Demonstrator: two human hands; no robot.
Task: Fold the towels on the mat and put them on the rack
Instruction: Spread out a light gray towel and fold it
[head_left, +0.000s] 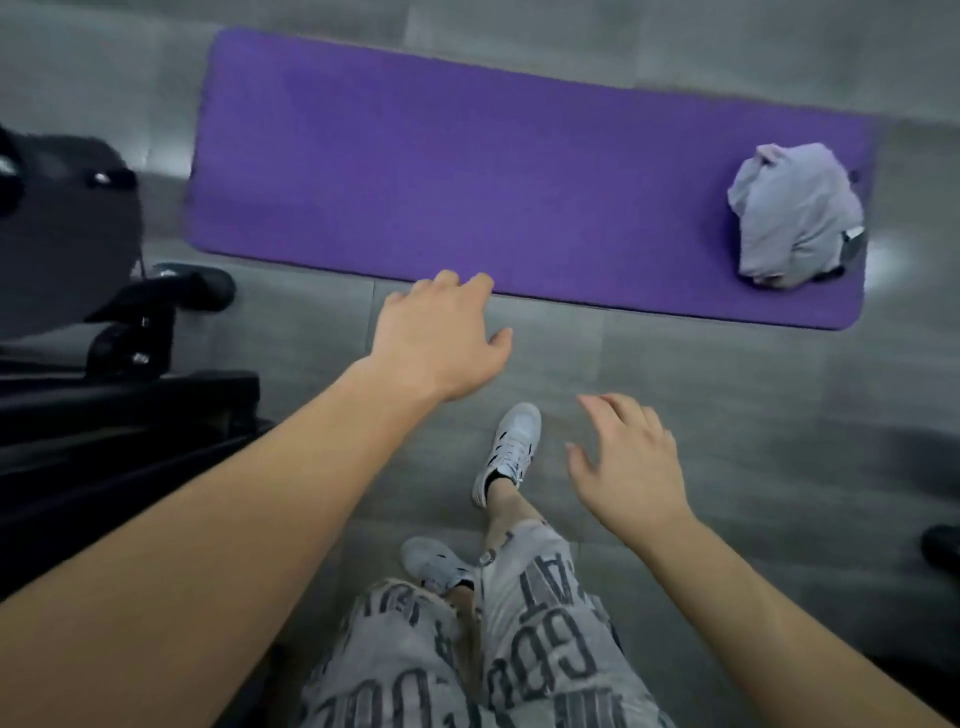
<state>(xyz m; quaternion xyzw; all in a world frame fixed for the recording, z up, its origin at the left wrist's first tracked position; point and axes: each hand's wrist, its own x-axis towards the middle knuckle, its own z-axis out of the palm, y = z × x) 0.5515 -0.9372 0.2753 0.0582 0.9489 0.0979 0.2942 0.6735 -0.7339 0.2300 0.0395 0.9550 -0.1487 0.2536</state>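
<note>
A purple mat (467, 171) lies across the grey floor ahead of me. A crumpled pale lilac towel (795, 215) sits in a heap at the mat's right end. My left hand (441, 338) is stretched forward over the floor, its loosely curled fingertips at the mat's near edge, holding nothing. My right hand (628, 462) hovers lower and nearer to me with spread, relaxed fingers, also holding nothing. Both hands are far left of the towel. No rack is identifiable in view.
Black gym equipment with wheels and a padded bench (104, 322) fills the left side. My legs in printed grey shorts and white sneakers (506, 452) are below the hands. A dark object (943, 551) sits at the right edge.
</note>
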